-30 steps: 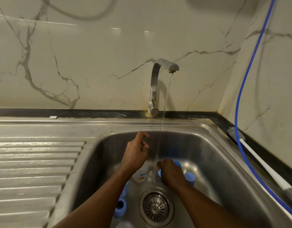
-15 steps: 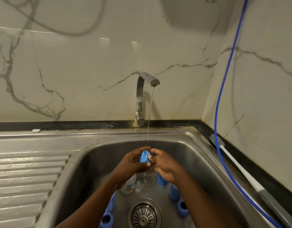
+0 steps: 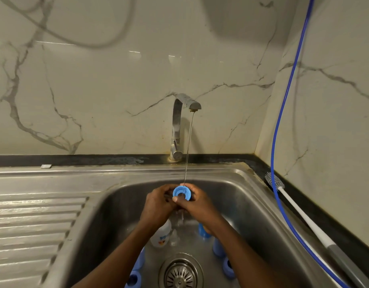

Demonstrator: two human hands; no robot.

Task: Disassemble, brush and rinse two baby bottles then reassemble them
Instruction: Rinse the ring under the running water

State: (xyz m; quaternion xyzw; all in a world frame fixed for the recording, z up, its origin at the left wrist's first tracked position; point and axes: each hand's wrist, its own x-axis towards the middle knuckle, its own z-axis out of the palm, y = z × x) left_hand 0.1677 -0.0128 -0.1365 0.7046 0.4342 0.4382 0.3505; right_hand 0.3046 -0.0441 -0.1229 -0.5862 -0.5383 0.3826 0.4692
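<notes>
Blue collar ring (image 3: pixel 182 193) upright, opening toward cam; bottle (image 3: pixel 161 235) lying below.

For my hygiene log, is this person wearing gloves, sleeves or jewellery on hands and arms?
No. The left hand and right hand are ungloved; the left forearm and right forearm are uncovered to the frame edge. No sleeve, watch, bracelet or ring shows.
</notes>
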